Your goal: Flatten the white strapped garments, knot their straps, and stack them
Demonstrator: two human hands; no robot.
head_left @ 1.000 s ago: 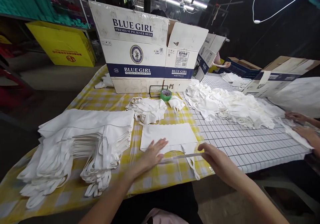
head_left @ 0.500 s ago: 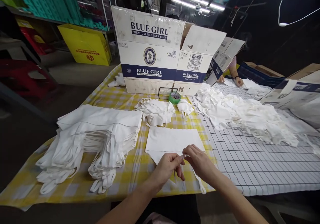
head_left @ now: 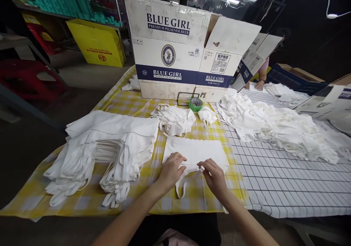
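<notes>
Head: white garment (head_left: 196, 149) crosswise (strap (head_left: 178, 189) nearward)

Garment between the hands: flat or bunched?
Flat: the garment lies smooth on the checked cloth, its far edge stretched out. Can't tell whether it's doubled over.

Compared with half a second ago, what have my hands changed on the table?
Your left hand has opened from its pinch beside your right hand and moved left onto the flat white fabric piece. The right hand still holds a narrow white strap. The thick white fabric stack and round green tape roll stayed put.
</notes>
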